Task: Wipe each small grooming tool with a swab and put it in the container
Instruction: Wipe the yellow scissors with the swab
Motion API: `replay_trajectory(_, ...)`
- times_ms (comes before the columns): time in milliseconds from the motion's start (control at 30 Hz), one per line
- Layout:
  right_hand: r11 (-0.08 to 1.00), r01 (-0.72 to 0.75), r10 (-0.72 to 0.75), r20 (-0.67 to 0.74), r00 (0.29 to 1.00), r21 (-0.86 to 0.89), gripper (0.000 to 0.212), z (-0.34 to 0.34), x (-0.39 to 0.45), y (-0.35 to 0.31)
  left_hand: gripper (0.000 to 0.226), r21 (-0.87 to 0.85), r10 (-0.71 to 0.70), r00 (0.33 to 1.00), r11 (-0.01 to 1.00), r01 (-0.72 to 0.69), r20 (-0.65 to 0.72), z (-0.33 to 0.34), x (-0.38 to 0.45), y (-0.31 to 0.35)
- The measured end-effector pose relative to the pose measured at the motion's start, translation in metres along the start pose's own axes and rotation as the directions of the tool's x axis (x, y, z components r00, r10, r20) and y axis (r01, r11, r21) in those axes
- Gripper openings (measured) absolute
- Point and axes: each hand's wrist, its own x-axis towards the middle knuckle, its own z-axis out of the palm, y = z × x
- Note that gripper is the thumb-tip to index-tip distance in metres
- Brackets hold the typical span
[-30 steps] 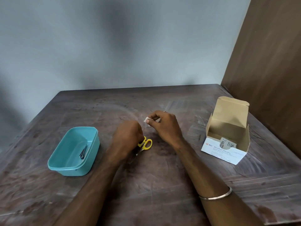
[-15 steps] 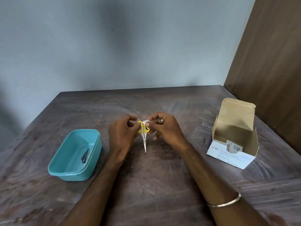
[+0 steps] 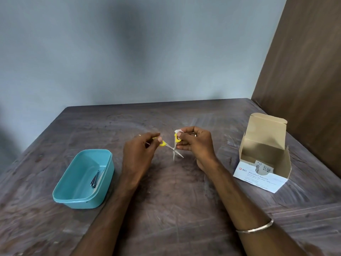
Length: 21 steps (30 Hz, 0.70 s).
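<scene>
A small pair of yellow-handled steel scissors [image 3: 173, 147] is held spread open above the scuffed dark wooden table [image 3: 166, 209]. One handle loop is pinched by the left hand [image 3: 140, 154], the other by the right hand [image 3: 193, 143], which also grips a small white swab [image 3: 178, 130]. To the left, a teal plastic container [image 3: 83, 178] holds metal grooming tools [image 3: 95, 179]; an open cardboard swab box [image 3: 263, 157] stands at the right

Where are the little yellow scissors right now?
The yellow scissors are held open above the table's middle, one handle in each hand, between the teal container and the swab box.
</scene>
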Motion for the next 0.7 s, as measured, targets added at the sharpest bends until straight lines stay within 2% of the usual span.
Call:
replay_trajectory(133,0.998,-0.045,0.048,-0.066,0.997,0.047,0.008,-0.002,0.001,-0.001,0.046,0.114,0.118,0.99,0.985,-0.126,0.074,-0.005,0.0,0.0)
replay_trajectory(333,0.988,-0.149,0.151,-0.054,0.987,0.045,0.006,0.001,-0.002,-0.002,0.036,0.273,0.275,0.956,0.917,-0.292,0.1,0.002,0.002,-0.01)
replay_trajectory(500,0.982,-0.186,0.187,-0.046,0.981,0.02,0.008,0.005,-0.005,-0.003,0.022,0.247,0.464,0.871,0.835,-0.491,0.16,0.01,-0.004,-0.006)
replay_trajectory(633,0.974,-0.227,0.228,-0.029,0.973,0.016,0.012,0.006,-0.005,-0.004,0.029,0.261,0.526,0.843,0.803,-0.536,0.112,0.012,-0.003,-0.011)
replay_trajectory(700,0.968,-0.249,0.249,-0.002,0.969,-0.031,0.013,0.006,-0.007,-0.006,0.029,0.239,0.505,0.86,0.828,-0.507,0.075,0.012,-0.004,-0.01)
